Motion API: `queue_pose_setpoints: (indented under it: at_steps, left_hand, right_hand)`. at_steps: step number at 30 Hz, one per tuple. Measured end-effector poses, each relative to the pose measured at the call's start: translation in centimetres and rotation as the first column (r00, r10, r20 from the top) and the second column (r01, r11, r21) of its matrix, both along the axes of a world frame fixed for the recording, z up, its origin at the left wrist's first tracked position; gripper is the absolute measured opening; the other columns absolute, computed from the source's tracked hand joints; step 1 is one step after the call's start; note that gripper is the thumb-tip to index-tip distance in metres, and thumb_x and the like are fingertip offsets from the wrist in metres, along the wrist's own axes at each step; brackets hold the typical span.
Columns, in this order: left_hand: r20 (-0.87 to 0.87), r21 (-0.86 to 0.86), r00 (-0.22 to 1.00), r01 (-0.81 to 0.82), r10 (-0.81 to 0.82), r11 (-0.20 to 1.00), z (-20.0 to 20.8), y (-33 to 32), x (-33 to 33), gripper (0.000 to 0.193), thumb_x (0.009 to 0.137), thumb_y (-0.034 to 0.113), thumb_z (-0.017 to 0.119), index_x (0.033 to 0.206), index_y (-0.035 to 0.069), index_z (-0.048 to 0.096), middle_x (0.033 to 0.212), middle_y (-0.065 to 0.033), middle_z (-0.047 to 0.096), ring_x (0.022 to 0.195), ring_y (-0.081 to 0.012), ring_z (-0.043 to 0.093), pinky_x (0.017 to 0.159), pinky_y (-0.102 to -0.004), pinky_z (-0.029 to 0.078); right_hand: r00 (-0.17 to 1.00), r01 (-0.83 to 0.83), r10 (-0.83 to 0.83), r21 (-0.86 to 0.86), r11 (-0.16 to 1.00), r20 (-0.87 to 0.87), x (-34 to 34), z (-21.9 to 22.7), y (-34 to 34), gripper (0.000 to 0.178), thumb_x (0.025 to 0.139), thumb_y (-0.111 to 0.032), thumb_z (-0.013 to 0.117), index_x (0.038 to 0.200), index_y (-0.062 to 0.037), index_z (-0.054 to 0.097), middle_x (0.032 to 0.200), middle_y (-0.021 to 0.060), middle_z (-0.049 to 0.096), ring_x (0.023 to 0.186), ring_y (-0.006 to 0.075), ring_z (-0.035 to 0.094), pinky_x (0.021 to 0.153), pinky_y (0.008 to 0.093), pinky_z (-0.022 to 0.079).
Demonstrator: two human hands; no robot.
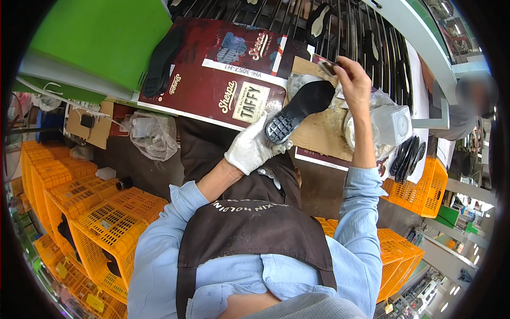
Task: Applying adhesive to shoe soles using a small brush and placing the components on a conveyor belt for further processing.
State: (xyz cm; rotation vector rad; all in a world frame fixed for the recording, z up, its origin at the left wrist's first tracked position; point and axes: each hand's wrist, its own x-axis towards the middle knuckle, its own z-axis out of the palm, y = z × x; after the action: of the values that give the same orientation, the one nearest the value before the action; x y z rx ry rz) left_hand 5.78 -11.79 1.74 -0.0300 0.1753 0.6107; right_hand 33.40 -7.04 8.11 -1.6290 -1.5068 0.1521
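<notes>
- nearest the lens sits the brown apron (249, 228) over a light blue shirt (159, 266), filling the 6 o'clock part of the view.
- at 8 o'clock, stacked yellow crates (101, 223) stand beside the person, with a dark thing lying in one of them (too small to tell what).
- toward 10 o'clock a crumpled clear plastic bag (151, 135) lies on the dark bench, near a flattened dark red carton (212, 80) spread over the worktop.
- near centre, the left hand (252, 149), in a white glove, is wrapped around the heel end of a black shoe sole (300, 109), tread side up, toe pointing to 1 o'clock over a brown cardboard sheet (319, 135).
- at 1 o'clock the bare right hand (353, 80) is raised just above the sole's toe, fingers pinched narrow on a small dark tool (328, 66) (a brush, probably, though it is hard to tell).
- right of that, at 2 o'clock, a clear plastic tub (393, 125) stands on the cardboard, and more black soles (406, 157) lie stacked at 3 o'clock beside another yellow crate.
- judged from this, the step in hand is treating the sole's surface with the tool; the next move calls for bringing the tool tip down onto the sole while the gloved grip stays steady.
</notes>
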Motion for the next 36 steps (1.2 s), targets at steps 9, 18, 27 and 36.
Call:
queue_pose_setpoints:
  at_steps: [9,18,27,36]
  left_hand:
    - [-0.006,0.256,0.997,0.080,-0.081,0.963,1.2,0.3,-0.6,0.070,0.093,0.015,0.057,0.151,0.004,0.019,0.138,-0.0197,0.046,0.115,-0.0353,0.057,0.099,-0.0424,0.050]
    - [-0.052,0.285,0.999,0.026,-0.011,0.958,1.6,0.3,0.0,0.070,0.092,0.017,0.062,0.149,0.003,0.023,0.138,-0.0137,0.048,0.126,-0.0241,0.050,0.108,-0.0411,0.042]
    - [0.054,0.241,0.998,0.015,-0.029,0.970,1.4,0.5,0.5,0.069,0.091,0.012,0.064,0.148,0.003,0.027,0.139,-0.0125,0.048,0.126,-0.0218,0.050,0.106,-0.0393,0.045]
    - [0.145,0.132,0.985,0.078,-0.097,0.988,0.4,0.6,0.2,0.068,0.092,0.009,0.061,0.151,0.011,0.026,0.139,-0.0130,0.048,0.119,-0.0314,0.056,0.098,-0.0411,0.052]
  right_hand:
    - [0.900,-0.364,0.378,-0.103,0.926,0.215,-5.0,2.2,-7.7,0.025,0.075,0.007,0.073,0.097,-0.0006,0.065,0.096,0.0115,0.066,0.082,0.0215,0.066,0.069,0.0295,0.053]
    - [0.891,-0.398,0.372,0.050,0.916,0.260,-7.1,4.5,-9.0,0.028,0.072,0.006,0.074,0.097,-0.0016,0.064,0.089,0.0119,0.065,0.074,0.0258,0.066,0.062,0.0335,0.053]
    - [0.904,-0.375,0.336,0.115,0.920,0.265,-8.4,4.4,-11.3,0.030,0.070,0.002,0.077,0.097,-0.0027,0.065,0.090,0.0106,0.067,0.073,0.0243,0.066,0.060,0.0328,0.054]
    - [0.890,-0.456,0.454,0.081,0.886,0.045,-9.7,4.2,-13.8,0.030,0.070,0.000,0.079,0.097,-0.0015,0.066,0.088,0.0112,0.068,0.074,0.0249,0.067,0.062,0.0325,0.054]
